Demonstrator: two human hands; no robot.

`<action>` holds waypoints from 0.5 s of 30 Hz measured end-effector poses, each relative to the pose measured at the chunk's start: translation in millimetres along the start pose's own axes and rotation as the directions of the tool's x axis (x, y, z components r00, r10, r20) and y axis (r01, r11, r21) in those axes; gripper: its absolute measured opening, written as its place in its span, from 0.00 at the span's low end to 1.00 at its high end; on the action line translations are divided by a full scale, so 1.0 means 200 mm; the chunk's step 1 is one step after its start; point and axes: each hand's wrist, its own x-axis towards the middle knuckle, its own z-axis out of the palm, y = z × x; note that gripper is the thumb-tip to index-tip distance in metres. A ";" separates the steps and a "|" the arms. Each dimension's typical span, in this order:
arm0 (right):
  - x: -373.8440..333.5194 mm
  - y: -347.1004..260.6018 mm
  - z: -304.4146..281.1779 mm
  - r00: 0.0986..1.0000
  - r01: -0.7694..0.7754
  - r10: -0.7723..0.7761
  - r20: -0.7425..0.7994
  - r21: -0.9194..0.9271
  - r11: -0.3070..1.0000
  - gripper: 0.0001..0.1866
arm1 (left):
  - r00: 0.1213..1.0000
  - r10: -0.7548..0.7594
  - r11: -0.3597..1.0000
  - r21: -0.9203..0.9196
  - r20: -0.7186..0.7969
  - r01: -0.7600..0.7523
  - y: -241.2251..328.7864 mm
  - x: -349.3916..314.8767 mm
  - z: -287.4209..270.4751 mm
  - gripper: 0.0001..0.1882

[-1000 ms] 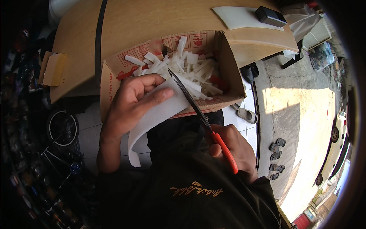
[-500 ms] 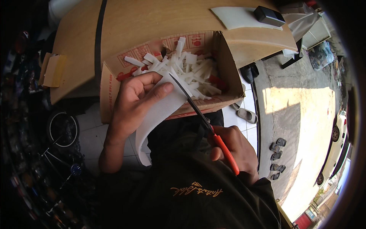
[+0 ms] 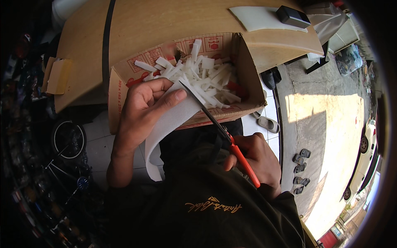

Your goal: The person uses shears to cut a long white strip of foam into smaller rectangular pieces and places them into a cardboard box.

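Note:
My left hand (image 3: 147,105) pinches the upper end of a long white foam strip (image 3: 173,118) between thumb and fingers. The strip's lower end curls down toward my lap. My right hand (image 3: 256,161) is closed round the red handles of a pair of scissors (image 3: 244,161). Their dark blades lie slantwise across the strip's top end, just right of my left thumb. Behind the blades stands an open cardboard box (image 3: 188,124), holding many cut white foam pieces (image 3: 206,76) and something red partly hidden under them.
The box is beside a wooden table (image 3: 144,20). A white sheet (image 3: 252,20) with a black box-shaped object (image 3: 292,16) lies at the table's far right. To the left are a small carton (image 3: 60,76) and a bicycle wheel (image 3: 68,139). Sandals (image 3: 268,124) rest on the floor.
The scissor blades and the strip's end have shifted slightly left. My left hand has moved a little left and down with the strip. Everything else looks the same.

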 end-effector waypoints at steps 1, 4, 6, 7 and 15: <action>0.00 0.00 0.00 1.000 -0.009 0.009 0.002 -0.009 1.000 0.28 | 1.000 0.004 1.000 -0.001 0.000 -0.004 0.00 0.00 0.00 0.13; -0.01 0.00 0.00 0.997 0.053 -0.057 -0.046 -0.076 0.996 0.30 | 0.997 -0.066 0.998 0.023 0.047 0.065 0.01 0.00 -0.02 0.12; 0.00 0.01 -0.01 0.994 0.109 -0.108 0.015 -0.025 0.994 0.32 | 0.995 -0.073 0.997 0.024 0.071 0.072 0.01 0.01 -0.03 0.12; 0.01 0.02 -0.01 0.991 0.124 -0.124 0.049 -0.016 0.992 0.33 | 0.994 -0.076 0.997 0.025 0.084 0.074 0.01 0.01 -0.04 0.12; 0.03 0.01 0.00 0.990 0.143 -0.143 0.004 -0.064 0.988 0.33 | 0.996 -0.063 0.998 -0.001 0.067 0.064 -0.01 0.02 -0.02 0.14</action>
